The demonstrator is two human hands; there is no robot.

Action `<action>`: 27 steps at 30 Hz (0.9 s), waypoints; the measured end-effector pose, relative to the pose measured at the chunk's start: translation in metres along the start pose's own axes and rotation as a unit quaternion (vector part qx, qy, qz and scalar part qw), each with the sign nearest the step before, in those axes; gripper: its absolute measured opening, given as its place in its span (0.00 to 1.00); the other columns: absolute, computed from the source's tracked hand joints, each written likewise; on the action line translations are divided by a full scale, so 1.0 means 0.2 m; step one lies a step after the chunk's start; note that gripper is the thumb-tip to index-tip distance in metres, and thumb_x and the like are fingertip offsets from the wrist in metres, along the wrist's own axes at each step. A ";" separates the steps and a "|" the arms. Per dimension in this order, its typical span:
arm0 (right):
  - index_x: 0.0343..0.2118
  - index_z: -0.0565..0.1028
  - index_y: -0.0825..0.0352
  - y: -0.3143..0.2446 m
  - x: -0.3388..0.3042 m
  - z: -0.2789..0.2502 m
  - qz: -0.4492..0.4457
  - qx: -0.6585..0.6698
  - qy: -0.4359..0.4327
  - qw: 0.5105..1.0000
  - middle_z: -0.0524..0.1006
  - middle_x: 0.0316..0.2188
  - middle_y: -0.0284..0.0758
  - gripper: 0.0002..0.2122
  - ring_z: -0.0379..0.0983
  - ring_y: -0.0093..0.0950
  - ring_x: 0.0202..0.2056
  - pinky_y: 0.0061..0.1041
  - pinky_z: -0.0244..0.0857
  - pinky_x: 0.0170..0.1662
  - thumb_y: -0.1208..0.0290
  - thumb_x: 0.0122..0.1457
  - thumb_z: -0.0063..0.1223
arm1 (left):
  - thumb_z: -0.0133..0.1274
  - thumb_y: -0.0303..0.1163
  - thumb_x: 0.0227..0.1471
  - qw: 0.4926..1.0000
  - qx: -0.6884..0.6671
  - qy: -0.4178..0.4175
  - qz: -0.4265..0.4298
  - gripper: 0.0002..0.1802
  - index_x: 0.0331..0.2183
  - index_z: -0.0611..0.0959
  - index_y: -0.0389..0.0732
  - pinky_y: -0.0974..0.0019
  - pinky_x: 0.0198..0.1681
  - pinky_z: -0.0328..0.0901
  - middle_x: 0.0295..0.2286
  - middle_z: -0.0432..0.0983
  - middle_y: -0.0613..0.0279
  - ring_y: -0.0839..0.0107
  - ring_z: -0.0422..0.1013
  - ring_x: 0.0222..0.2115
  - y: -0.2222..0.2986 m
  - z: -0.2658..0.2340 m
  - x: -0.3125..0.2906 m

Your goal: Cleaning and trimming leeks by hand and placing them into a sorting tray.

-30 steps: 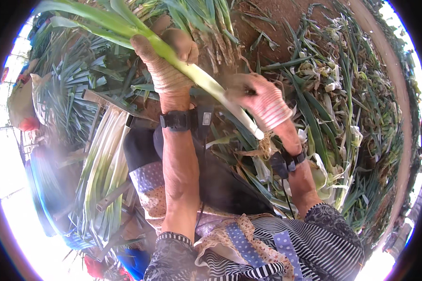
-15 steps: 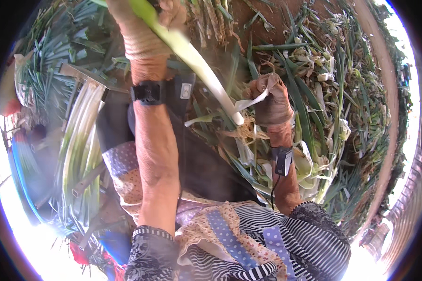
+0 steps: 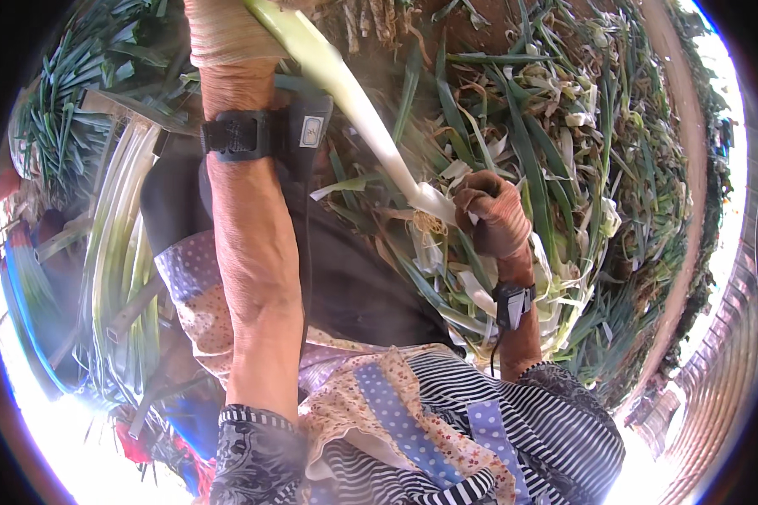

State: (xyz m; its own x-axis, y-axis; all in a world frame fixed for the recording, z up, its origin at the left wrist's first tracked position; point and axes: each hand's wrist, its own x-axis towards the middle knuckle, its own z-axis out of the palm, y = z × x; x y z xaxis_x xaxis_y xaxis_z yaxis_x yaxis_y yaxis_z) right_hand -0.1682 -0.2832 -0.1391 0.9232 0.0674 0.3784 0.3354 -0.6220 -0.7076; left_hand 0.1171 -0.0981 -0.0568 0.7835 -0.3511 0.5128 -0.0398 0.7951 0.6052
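Observation:
My left hand (image 3: 234, 34), in a worn fabric glove, is at the top edge. It grips the green upper part of a leek (image 3: 358, 118), though its fingers are cut off by the picture edge. The leek slants down to the right, and its white lower end is near my right hand (image 3: 493, 215). That gloved hand is closed, with curled fingers, at a white strip of leek skin (image 3: 436, 204) running from the leek's end. Thin roots and peelings show just beneath the end. Both wrists wear strapped devices.
Leek leaves and peelings (image 3: 564, 160) lie in a heap on the right, bounded by a curved pale edge (image 3: 691, 151). A bundle of leeks (image 3: 118, 227) rests at my left by a metal frame (image 3: 130, 109). Farther left are more green leaves (image 3: 67, 126).
My left hand has moved up and left, carrying the leek along. My right hand has gone down and slightly right, and the white strip now stretches between it and the leek's end.

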 end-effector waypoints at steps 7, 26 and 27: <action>0.31 0.76 0.69 -0.07 -0.09 -0.07 0.575 0.193 -0.025 0.795 0.73 0.19 0.31 0.09 0.68 0.16 0.21 0.16 0.60 0.22 0.72 0.47 0.60 | 0.48 0.61 0.49 0.996 -0.045 0.064 -0.031 0.36 0.39 0.76 0.34 0.80 0.10 0.50 0.13 0.66 0.70 0.84 0.56 0.09 0.01 0.11 -0.03; 0.38 0.77 0.59 0.06 0.08 0.13 0.127 -0.249 -0.223 0.934 0.75 0.26 0.37 0.16 0.72 0.32 0.32 0.32 0.65 0.40 0.60 0.46 0.61 | 0.47 0.64 0.48 0.995 -0.011 0.093 -0.037 0.37 0.41 0.76 0.37 0.77 0.11 0.49 0.15 0.66 0.72 0.83 0.56 0.10 -0.02 -0.03 -0.01; 0.37 0.78 0.59 0.08 0.01 0.13 0.207 -0.174 -0.183 0.945 0.76 0.27 0.35 0.13 0.72 0.33 0.35 0.30 0.65 0.42 0.67 0.46 0.60 | 0.47 0.64 0.48 0.997 0.010 0.070 -0.013 0.38 0.43 0.75 0.36 0.77 0.11 0.49 0.15 0.66 0.72 0.83 0.55 0.10 -0.02 -0.08 0.01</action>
State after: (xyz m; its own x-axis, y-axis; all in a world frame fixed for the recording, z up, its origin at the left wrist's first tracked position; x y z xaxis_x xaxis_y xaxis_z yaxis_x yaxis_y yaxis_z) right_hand -0.1559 -0.2728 -0.1656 0.9862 -0.0117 -0.1653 -0.0917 -0.8693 -0.4857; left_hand 0.1291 -0.0934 -0.0680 0.8629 -0.2983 0.4079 -0.0290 0.7766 0.6293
